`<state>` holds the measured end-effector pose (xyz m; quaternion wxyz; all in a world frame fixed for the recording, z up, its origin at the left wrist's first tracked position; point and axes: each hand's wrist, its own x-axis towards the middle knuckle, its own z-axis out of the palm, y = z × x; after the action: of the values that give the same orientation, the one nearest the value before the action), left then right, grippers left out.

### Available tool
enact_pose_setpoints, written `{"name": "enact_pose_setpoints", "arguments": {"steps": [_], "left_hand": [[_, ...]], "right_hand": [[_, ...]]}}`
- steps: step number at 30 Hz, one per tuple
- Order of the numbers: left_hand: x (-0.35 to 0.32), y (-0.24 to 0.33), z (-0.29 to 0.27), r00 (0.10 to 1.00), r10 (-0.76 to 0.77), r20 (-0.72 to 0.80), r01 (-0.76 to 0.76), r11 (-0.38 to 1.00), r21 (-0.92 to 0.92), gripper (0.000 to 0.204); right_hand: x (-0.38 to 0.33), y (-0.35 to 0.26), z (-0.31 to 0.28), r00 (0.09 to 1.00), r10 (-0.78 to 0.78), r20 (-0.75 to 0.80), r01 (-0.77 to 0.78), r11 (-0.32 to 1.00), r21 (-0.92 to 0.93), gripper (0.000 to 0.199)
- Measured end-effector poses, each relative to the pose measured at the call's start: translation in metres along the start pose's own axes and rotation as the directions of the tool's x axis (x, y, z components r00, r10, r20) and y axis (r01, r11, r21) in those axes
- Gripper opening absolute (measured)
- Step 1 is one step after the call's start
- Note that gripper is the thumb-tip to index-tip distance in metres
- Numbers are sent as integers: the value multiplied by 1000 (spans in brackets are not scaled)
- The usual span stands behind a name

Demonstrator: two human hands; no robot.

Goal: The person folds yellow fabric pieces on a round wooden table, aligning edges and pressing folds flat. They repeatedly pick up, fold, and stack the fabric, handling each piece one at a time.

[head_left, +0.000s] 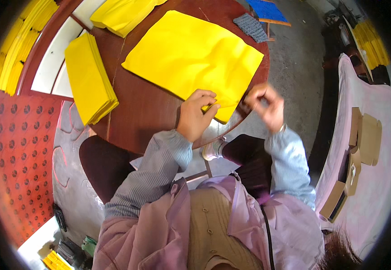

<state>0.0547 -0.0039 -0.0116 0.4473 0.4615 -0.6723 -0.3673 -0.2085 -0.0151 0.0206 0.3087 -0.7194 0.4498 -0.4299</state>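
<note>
A large stack of flat yellow sheets, paper or cloth, I cannot tell which, lies on the round red-brown table. Its near corner points toward me. My left hand pinches the near edge of the top sheet between thumb and fingers, and a small fold shows there. Just off the right side of the stack is my right hand, smeared by motion with its fingers curled. Whether it holds anything does not show.
A folded yellow pile sits at the table's left, another yellow pile at its far edge. A grey knitted cloth and a blue seat stand beyond. Opened cardboard boxes rest on a pink-white cover at right.
</note>
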Motion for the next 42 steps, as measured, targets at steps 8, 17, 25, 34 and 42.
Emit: {"name": "enact_pose_setpoints", "arguments": {"steps": [8, 17, 25, 34, 42], "left_hand": [[3, -1, -6, 982, -151, 113, 155, 987, -30, 17], [0, -7, -9, 985, -84, 152, 89, 996, -24, 17], [-2, -6, -13, 983, 18, 185, -27, 998, 48, 30], [-3, -9, 2, 998, -47, 37, 46, 998, 40, 17], [0, -10, -1, 995, -72, 65, 72, 997, -1, 17]], "right_hand": [[-25, -30, 34, 962, -184, 203, 242, 920, -310, 22], [-27, -16, 42, 992, 90, 90, -86, 995, -53, 13], [-26, -13, 43, 986, 142, 83, -144, 989, 23, 13], [-30, -21, 44, 993, 101, 66, -99, 995, -35, 21], [-28, -25, 44, 995, 46, 88, -37, 995, -96, 10]]}}
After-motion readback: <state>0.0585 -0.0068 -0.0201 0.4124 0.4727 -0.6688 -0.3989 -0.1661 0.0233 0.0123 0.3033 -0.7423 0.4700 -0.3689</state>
